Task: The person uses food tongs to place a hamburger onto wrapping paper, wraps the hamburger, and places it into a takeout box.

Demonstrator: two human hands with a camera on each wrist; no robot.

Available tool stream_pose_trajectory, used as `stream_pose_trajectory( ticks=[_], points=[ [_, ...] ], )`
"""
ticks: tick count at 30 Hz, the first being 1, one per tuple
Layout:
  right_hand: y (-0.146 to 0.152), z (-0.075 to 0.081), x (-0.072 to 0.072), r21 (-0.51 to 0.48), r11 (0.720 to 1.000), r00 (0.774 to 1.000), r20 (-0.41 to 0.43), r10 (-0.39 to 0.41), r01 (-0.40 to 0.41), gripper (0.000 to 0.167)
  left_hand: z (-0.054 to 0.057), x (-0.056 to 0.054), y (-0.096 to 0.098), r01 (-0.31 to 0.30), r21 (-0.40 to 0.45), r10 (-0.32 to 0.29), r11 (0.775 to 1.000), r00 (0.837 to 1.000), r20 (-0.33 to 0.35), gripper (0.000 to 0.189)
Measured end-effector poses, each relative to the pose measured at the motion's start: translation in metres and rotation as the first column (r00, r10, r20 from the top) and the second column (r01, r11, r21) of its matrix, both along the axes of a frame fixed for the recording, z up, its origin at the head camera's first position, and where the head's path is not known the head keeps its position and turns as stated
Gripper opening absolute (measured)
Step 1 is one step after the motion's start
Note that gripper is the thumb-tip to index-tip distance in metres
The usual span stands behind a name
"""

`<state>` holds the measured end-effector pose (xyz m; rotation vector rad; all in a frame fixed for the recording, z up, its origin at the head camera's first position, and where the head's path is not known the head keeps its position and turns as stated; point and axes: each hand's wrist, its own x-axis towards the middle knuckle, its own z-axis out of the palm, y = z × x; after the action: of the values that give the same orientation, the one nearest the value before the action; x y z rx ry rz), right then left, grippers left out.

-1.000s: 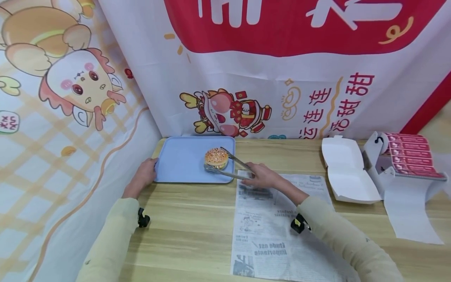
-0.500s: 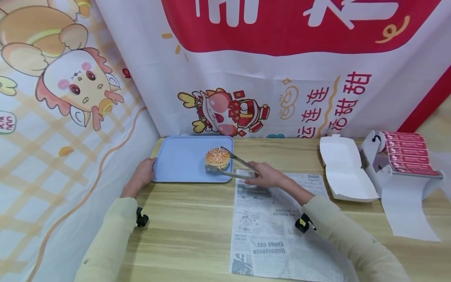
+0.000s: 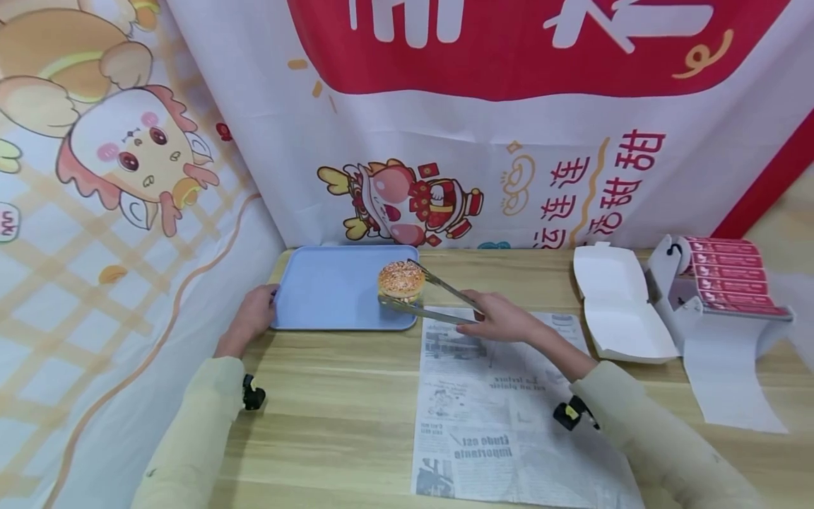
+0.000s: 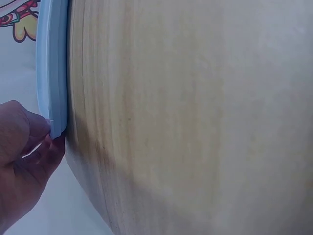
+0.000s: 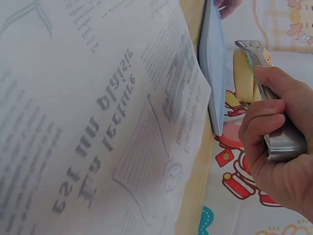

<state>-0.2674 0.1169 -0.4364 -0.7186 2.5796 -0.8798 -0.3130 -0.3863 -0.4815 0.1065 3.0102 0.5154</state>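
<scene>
My left hand point(image 3: 256, 311) pinches the left end of a light blue tray point(image 3: 324, 290); in the left wrist view, thumb and fingers point(image 4: 36, 122) close on the rim. My right hand point(image 3: 505, 318) grips metal tongs point(image 3: 435, 314). Between the tong tips is a hamburger point(image 3: 401, 279) with a sesame bun, over the tray's right end. In the right wrist view the hamburger point(image 5: 242, 73) appears raised off the tray point(image 5: 212, 58), with a green edge of filling showing.
A printed paper sheet point(image 3: 470, 417) lies on the wooden table point(image 3: 324, 410) under my right forearm. An open white takeaway box point(image 3: 623, 311) stands at the back right, beside a label dispenser point(image 3: 718, 297) with a red-printed roll. Printed cloths point(image 3: 394, 106) hang behind and at left.
The right hand and tongs have moved rightward with the hamburger, which has shifted toward the tray's right edge and appears lifted. The left hand stays at the tray's left end.
</scene>
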Motion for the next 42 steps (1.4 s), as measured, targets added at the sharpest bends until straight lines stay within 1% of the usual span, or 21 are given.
stream_pose_trajectory(
  ticks=[6, 14, 19, 23, 26, 29, 32, 35, 39, 42],
  points=[
    [0.019, 0.008, 0.013, 0.008, 1.000, 1.000, -0.004, -0.019, 0.019, 0.065, 0.001, 0.000, 0.002, 0.012, 0.000, -0.012, 1.000, 1.000, -0.022, 0.044],
    [0.040, 0.007, 0.032, -0.005, 1.000, 1.000, -0.017, -0.022, 0.022, 0.071, 0.000, 0.001, 0.003, 0.010, -0.020, -0.011, 1.000, 0.999, -0.031, 0.045],
    [0.051, 0.007, 0.044, -0.006, 1.000, 0.999, -0.032, -0.023, 0.022, 0.073, -0.004, 0.002, 0.002, 0.005, -0.030, -0.006, 1.000, 1.000, -0.026, 0.046],
    [0.060, 0.008, 0.054, 0.018, 0.999, 0.999, -0.015, -0.034, 0.034, 0.076, -0.009, 0.001, 0.001, 0.001, -0.037, -0.001, 0.999, 1.000, -0.019, 0.046],
    [0.068, 0.006, 0.062, 0.024, 0.999, 0.999, 0.006, -0.039, 0.039, 0.075, -0.010, 0.002, 0.003, 0.001, -0.037, -0.001, 0.999, 1.000, -0.012, 0.046],
    [0.078, 0.002, 0.072, 0.006, 1.000, 1.000, -0.007, -0.024, 0.024, 0.073, -0.010, 0.002, 0.006, 0.002, -0.036, -0.002, 0.999, 1.000, -0.011, 0.045],
    [0.087, -0.001, 0.081, -0.017, 1.000, 0.999, -0.032, -0.007, 0.006, 0.070, -0.011, 0.001, 0.007, 0.012, -0.037, -0.013, 0.999, 0.999, -0.029, 0.044],
    [0.097, -0.004, 0.090, -0.039, 0.999, 0.999, -0.041, -0.005, 0.003, 0.069, -0.010, 0.001, 0.008, 0.018, -0.036, -0.019, 0.999, 0.999, -0.031, 0.044],
    [0.108, -0.005, 0.099, -0.059, 0.998, 0.997, -0.076, -0.005, 0.001, 0.068, -0.008, 0.002, 0.006, 0.013, -0.040, -0.014, 0.999, 1.000, -0.024, 0.045],
    [0.114, -0.006, 0.104, -0.068, 0.998, 0.994, -0.107, -0.002, -0.005, 0.066, -0.005, 0.001, 0.005, 0.007, -0.044, -0.008, 0.999, 0.999, -0.039, 0.045]
  ],
)
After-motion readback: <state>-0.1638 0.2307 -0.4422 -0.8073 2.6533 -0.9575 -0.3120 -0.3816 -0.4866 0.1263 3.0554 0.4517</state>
